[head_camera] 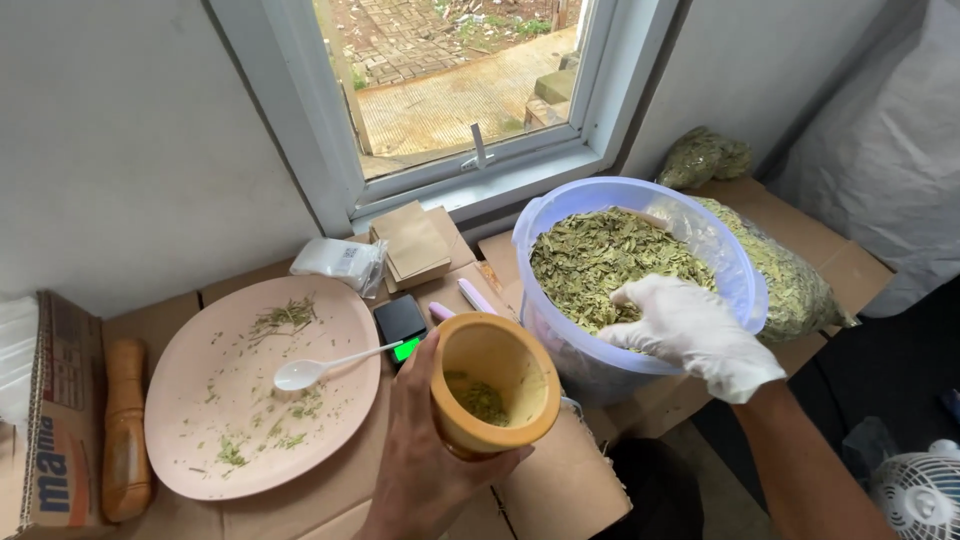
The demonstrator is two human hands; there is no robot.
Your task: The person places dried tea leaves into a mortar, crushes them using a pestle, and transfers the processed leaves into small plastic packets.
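Bare left hand wraps a smooth wooden mortar holding some crushed leaves. Just right of it, the gloved right hand rests loosely curled on dried leaves in a translucent plastic tub.

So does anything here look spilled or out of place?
Mostly tidy. Dried leaf bits lie scattered over the pink plate around the white spoon, and only the right hand wears a glove; the left hand is bare.

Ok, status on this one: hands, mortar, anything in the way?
Left hand grips wooden mortar, few leaves inside. Gloved right hand in tub of dried leaves. Nothing between them.
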